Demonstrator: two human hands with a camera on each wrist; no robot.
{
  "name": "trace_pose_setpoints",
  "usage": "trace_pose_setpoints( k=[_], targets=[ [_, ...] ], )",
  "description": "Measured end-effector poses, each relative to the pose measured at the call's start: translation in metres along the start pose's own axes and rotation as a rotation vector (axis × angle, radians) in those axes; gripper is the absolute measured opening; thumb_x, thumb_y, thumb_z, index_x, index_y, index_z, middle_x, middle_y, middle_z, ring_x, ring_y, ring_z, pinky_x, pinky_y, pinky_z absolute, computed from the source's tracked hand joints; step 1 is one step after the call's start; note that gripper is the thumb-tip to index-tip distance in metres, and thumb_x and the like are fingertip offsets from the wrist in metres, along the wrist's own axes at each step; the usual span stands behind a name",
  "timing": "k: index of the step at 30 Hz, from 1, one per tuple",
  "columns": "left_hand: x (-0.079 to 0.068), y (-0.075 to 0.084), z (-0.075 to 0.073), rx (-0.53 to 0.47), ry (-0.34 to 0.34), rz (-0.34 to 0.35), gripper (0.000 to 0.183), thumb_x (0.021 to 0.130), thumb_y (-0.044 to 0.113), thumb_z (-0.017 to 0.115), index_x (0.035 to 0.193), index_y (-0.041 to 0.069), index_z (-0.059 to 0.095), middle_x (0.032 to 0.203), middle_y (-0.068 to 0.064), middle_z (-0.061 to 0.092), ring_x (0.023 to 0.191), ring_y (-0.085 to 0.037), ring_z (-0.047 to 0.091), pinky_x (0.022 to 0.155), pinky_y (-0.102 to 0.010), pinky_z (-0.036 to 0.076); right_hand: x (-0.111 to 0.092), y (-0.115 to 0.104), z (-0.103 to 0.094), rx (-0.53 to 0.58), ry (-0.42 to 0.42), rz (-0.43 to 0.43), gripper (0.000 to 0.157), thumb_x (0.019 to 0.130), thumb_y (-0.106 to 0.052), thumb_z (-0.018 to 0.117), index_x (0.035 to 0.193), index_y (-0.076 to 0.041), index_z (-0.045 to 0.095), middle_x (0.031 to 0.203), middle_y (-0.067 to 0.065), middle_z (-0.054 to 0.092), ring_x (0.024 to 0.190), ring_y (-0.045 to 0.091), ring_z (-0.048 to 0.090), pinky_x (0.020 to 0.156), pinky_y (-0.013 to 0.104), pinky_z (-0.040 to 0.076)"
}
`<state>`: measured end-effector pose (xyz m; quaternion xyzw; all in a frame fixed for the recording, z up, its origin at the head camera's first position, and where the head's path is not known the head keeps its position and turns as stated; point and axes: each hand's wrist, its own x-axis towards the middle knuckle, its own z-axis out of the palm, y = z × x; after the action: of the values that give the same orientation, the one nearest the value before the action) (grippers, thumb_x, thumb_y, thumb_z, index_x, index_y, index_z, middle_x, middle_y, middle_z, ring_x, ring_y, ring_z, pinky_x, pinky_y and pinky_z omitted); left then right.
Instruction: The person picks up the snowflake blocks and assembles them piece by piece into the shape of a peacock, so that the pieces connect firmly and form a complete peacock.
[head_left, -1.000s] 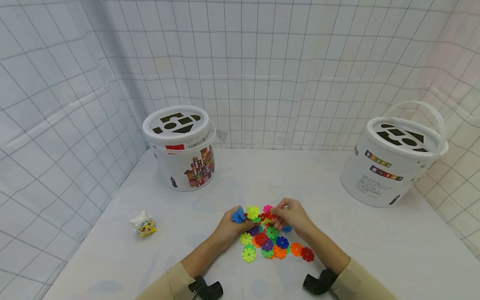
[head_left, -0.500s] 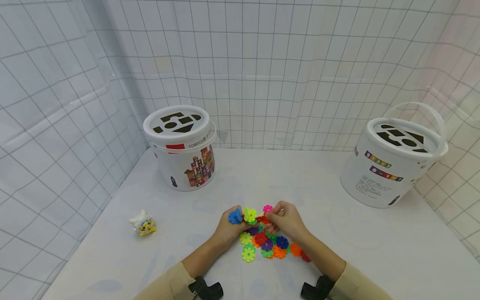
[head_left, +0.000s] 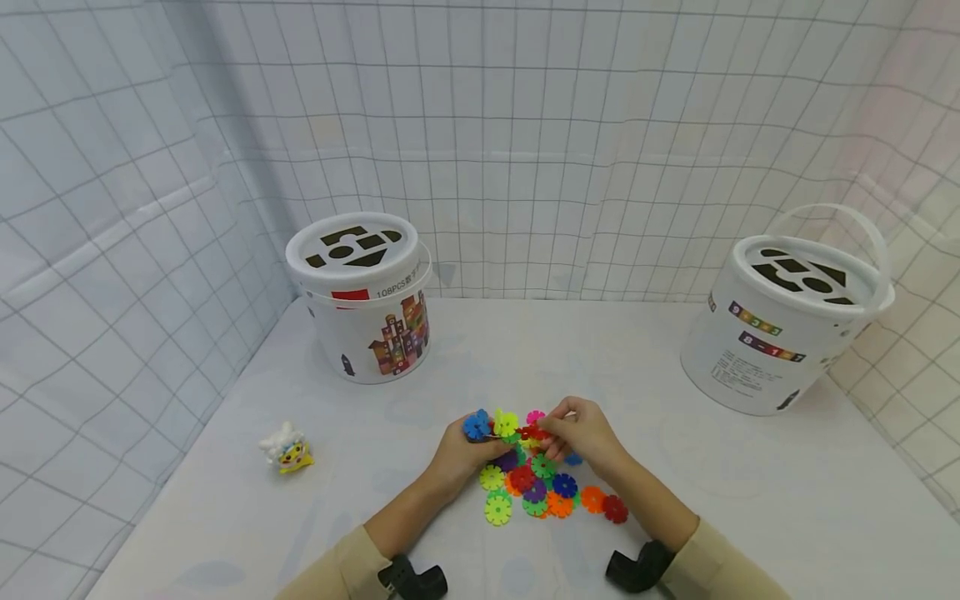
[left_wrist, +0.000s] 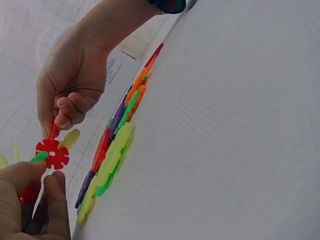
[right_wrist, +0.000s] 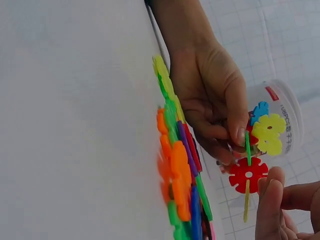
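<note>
My left hand grips a chain of joined plastic snowflake discs, with a blue disc and a yellow disc standing above the fingers. At the chain's right end is a red disc, seen face-on in both wrist views. A green disc, edge-on, is slotted into it beside the left thumb. The right hand pinches a thin red edge at that red disc; its fingertips partly hide the joint. Beneath both hands lies a pile of loose discs in several colours.
A lidded white bucket stands back left; another bucket with a raised handle stands back right. A small white-and-yellow toy figure sits at left. Checked cloth hangs behind the white table.
Half a second ago both hands shifted slightly left with the chain, the right hand covering part of the pile; now they are back to the right, about where they were a second ago.
</note>
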<state>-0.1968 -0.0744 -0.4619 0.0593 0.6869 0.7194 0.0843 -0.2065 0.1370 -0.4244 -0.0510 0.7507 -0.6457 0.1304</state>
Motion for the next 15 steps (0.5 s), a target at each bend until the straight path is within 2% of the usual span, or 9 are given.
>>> trace_pose_setpoints(
  k=[4, 10, 12, 15],
  targets=[
    [0.001, 0.000, -0.001, 0.009, 0.001, -0.005, 0.014, 0.087, 0.003, 0.071, 0.092, -0.007, 0.062, 0.080, -0.002, 0.064, 0.073, -0.010, 0.059, 0.070, -0.023, 0.054, 0.003, -0.002, -0.006, -0.035, 0.021, 0.033, 0.021, 0.097, -0.014, 0.061, 0.093, 0.005, 0.054, 0.068, 0.011, 0.067, 0.053, 0.017, 0.063, 0.055, 0.028, 0.056],
    [0.001, 0.003, 0.000, -0.045, 0.039, -0.030, 0.014, 0.090, 0.005, 0.069, 0.093, -0.008, 0.065, 0.080, -0.003, 0.070, 0.075, -0.008, 0.063, 0.073, -0.023, 0.054, 0.005, 0.000, -0.020, -0.072, 0.024, 0.053, 0.032, 0.102, -0.022, 0.053, 0.093, 0.008, 0.060, 0.069, 0.008, 0.064, 0.056, 0.017, 0.062, 0.058, 0.027, 0.055],
    [0.001, 0.003, 0.000, -0.057, 0.055, -0.034, 0.013, 0.090, 0.006, 0.070, 0.092, -0.007, 0.065, 0.079, -0.003, 0.069, 0.074, -0.008, 0.063, 0.073, -0.023, 0.053, 0.005, 0.003, -0.028, -0.139, 0.008, 0.030, 0.033, 0.102, -0.022, 0.053, 0.094, 0.008, 0.063, 0.070, 0.007, 0.063, 0.058, 0.017, 0.060, 0.058, 0.027, 0.054],
    [0.002, 0.002, 0.001, -0.085, 0.073, -0.047, 0.012, 0.091, 0.006, 0.069, 0.092, -0.005, 0.065, 0.077, -0.002, 0.069, 0.073, -0.008, 0.062, 0.073, -0.022, 0.053, 0.004, 0.009, -0.039, -0.294, -0.047, -0.022, 0.027, 0.099, -0.021, 0.058, 0.095, 0.004, 0.067, 0.072, 0.004, 0.062, 0.061, 0.018, 0.057, 0.057, 0.027, 0.052]
  ],
)
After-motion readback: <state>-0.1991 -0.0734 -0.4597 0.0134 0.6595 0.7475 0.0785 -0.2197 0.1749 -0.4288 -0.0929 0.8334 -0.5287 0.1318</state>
